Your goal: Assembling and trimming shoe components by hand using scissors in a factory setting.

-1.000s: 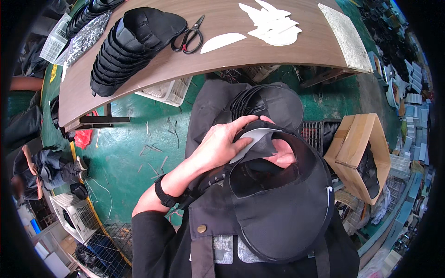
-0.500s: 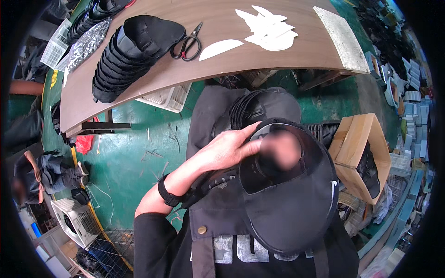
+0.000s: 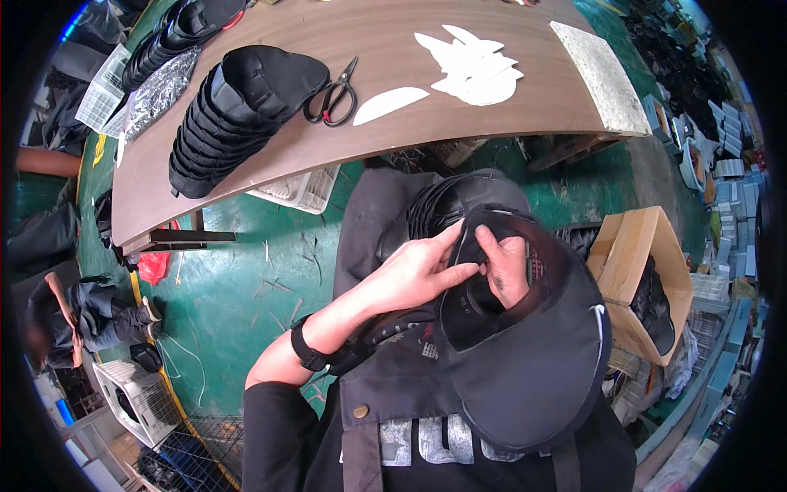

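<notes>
A black shoe upper (image 3: 533,369) is held up in front of my chest, its toe toward me. My left hand (image 3: 414,275) pinches the collar edge on its left, with thumb and forefinger. Through the opening, my right hand (image 3: 506,271) shows inside the upper, its thumb raised and pressed to the collar lining near the left thumb. The rest of that hand is hidden by the upper. Just beyond lies a stack of black shoe uppers (image 3: 492,193) on my lap.
On the brown table (image 3: 385,49) stand more stacked uppers (image 3: 217,123), black-handled scissors (image 3: 334,94), white crescent pieces (image 3: 475,70) and a white board (image 3: 598,78). A cardboard box (image 3: 627,271) with black items is on my right. Another person (image 3: 82,320) sits at far left.
The upper has shifted slightly right. My left hand has come a little right and down along with it. The right thumb now shows clearly at the collar; before, that spot was blurred.
</notes>
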